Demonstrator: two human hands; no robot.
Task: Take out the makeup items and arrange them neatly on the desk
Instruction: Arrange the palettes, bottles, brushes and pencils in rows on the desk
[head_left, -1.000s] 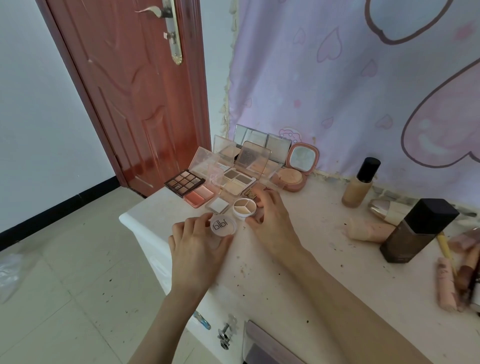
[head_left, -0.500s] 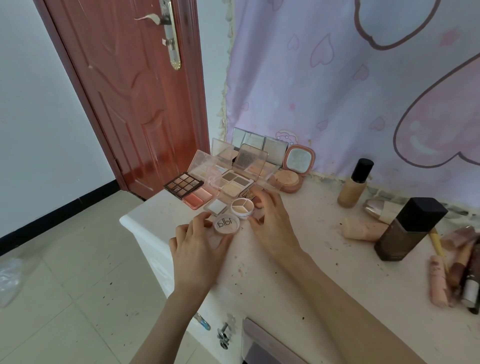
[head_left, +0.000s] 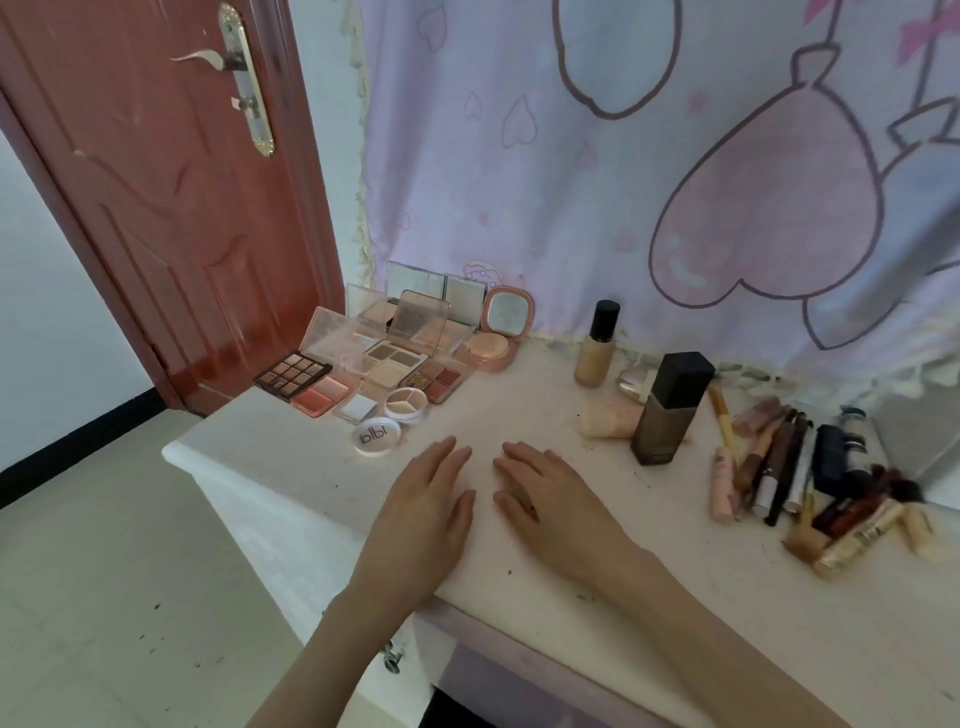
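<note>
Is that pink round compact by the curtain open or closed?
Open. The pink compact has its lid raised, with the mirror facing out and the powder pan showing below.

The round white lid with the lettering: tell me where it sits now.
In the head view the round white lid lies flat on the desk, left of centre, just in front of the three-section round pot and beyond the left hand.

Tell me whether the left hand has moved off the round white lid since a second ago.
Yes. The left hand has let go of the round white lid and drawn back toward the desk's near edge, lying flat beside the right hand.
</note>
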